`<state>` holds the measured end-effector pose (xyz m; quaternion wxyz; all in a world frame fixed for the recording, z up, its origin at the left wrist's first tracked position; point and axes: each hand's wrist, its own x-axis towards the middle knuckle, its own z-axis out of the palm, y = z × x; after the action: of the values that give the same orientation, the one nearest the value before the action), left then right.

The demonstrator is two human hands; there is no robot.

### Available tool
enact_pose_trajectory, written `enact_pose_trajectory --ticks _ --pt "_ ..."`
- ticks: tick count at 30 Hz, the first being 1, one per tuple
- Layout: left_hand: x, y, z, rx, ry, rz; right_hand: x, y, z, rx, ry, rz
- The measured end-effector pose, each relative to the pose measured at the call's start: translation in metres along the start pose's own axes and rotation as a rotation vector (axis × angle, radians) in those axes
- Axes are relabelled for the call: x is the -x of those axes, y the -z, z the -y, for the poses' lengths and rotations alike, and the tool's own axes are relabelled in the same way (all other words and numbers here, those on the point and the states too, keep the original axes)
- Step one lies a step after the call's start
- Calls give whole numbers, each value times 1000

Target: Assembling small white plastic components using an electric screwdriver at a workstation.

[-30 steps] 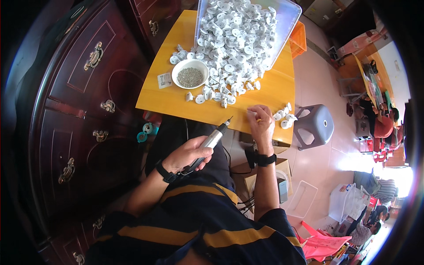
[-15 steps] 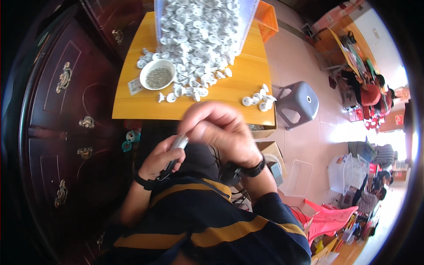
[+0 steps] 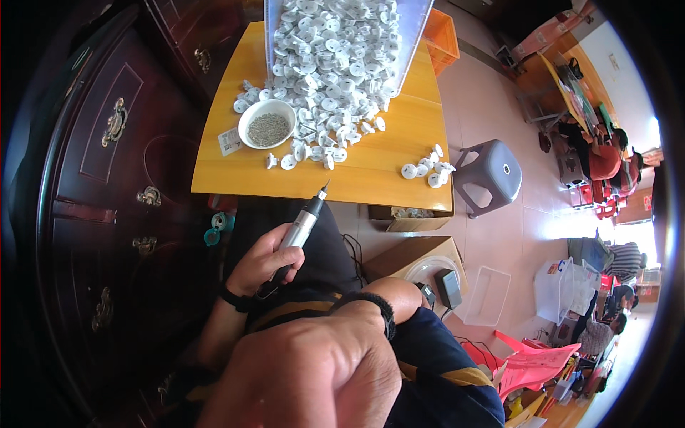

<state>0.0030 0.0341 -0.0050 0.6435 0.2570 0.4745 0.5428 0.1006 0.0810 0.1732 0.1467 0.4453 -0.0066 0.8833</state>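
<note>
Grey plastic stool [image 3: 486, 173] beside the worktop; dark wooden cabinet [image 3: 107, 185] at left; orange crate [image 3: 441, 37]; cardboard box [image 3: 417, 258] on floor.

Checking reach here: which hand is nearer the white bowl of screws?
Left. The left hand, gripping the electric screwdriver, sits below the white bowl; the right hand is raised close to the camera.

The table [image 3: 371, 167] is serving as landmark: a bin [image 3: 414, 28] is tipping parts [image 3: 328, 64] onto its far half, a bowl [image 3: 267, 123] is sitting at its left side (parts just beside it), a small cluster [image 3: 427, 170] near its right edge. A stool [image 3: 489, 175] is standing right of it, a cabinet [image 3: 93, 192] left.
</note>
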Motion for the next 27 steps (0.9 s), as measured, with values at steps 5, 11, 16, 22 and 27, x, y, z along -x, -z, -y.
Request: enact_pose_trajectory --ticks 5,11,16,22,27 --pt "2 2 4 38 10 13 3 4 0 90 -55 -22" --pt "2 8 5 41 7 -3 0 6 20 174 -469 -56" --pt "3 11 4 37 3 -9 -2 -8 11 -276 -353 -171" --pt "5 15 6 76 11 -25 -8 39 3 -101 -158 187" --pt "1 12 16 250 -87 -114 -8 48 76 541 -580 -305"
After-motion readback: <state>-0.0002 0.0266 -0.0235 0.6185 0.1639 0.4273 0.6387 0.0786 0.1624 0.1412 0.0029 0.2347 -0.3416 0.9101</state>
